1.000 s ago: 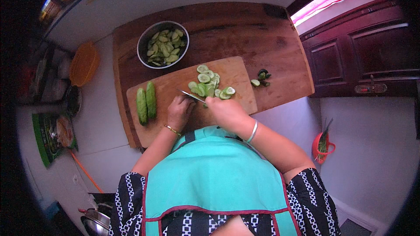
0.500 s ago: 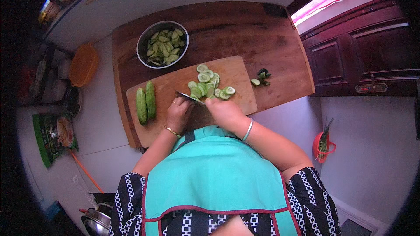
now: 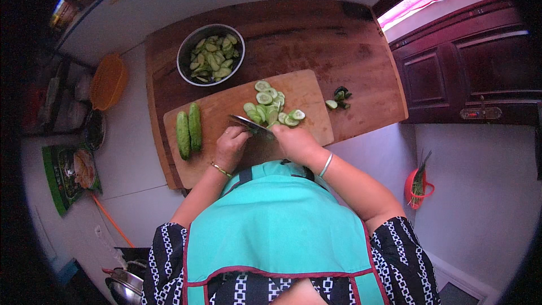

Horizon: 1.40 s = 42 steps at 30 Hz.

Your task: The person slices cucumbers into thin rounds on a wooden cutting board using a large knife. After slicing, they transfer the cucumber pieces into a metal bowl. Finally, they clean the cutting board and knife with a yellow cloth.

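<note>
Knife [image 3: 248, 123] is held, in the head view, by the right hand [image 3: 294, 142], which is closed around its handle, with the blade directed toward the left hand [image 3: 230, 148]. The left hand has bent fingers just beside the blade; whether they grip a piece there I cannot tell, because this spot is mostly covered. Both hands are over the near part of the chopping board [image 3: 305, 93], which lies on the wooden worktop [image 3: 339, 34]. Cucumber slices [image 3: 264, 98] lie in a loose group just beyond the blade, and two whole cucumbers [image 3: 195, 127] lie left of the left hand. Behind the board stands a bowl [image 3: 185, 51] with more slices.

In my judgement, the main danger is a cut finger, if the left fingertips are not tucked back or the blade slips on wet skin.

Compared with one second ago, the blade appears darker and less like a thin bright strip, so its tilt has probably changed; the cucumbers and slices keep their places.
</note>
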{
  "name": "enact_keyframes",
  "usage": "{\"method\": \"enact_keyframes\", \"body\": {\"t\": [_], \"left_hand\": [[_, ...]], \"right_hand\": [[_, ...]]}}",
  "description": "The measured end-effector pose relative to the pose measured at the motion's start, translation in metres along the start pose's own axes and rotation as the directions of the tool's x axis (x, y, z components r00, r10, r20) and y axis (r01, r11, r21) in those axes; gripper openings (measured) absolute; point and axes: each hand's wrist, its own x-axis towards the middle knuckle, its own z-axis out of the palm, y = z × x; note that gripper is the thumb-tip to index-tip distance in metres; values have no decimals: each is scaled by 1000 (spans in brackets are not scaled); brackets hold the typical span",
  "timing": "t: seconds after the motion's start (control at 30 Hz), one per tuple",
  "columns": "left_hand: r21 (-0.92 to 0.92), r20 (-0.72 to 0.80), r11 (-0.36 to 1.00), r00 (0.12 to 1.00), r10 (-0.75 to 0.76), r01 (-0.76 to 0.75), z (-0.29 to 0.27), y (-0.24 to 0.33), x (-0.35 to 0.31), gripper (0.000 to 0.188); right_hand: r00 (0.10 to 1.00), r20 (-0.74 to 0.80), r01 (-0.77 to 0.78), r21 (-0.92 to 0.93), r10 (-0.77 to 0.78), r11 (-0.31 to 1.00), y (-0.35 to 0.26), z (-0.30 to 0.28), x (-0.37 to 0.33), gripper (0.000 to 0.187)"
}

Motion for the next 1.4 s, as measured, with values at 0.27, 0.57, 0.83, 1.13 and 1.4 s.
{"method": "enact_keyframes", "body": {"t": [0.27,0.57,0.83,1.13,1.4], "left_hand": [[38,-11,997,997,-72,72,8,-4,-8,13],[-28,-43,993,992,-120,119,-1,10,3,21],[-157,-68,980,988,-138,126,12,48,56,24],[-200,-7,980,1000,-11,9,142,116,158,24],[-241,-59,964,990,-129,112,161,123,163,23]], "right_hand": [[999,23,38,-21,-38,999,-15,-18,1,9],[999,-34,24,26,-23,999,6,7,-4,9],[972,-235,-25,-19,20,1000,34,-47,-17,23],[906,-404,-175,-93,123,980,145,-106,-73,17],[938,-347,-71,-135,20,988,178,-118,-65,15]]}}
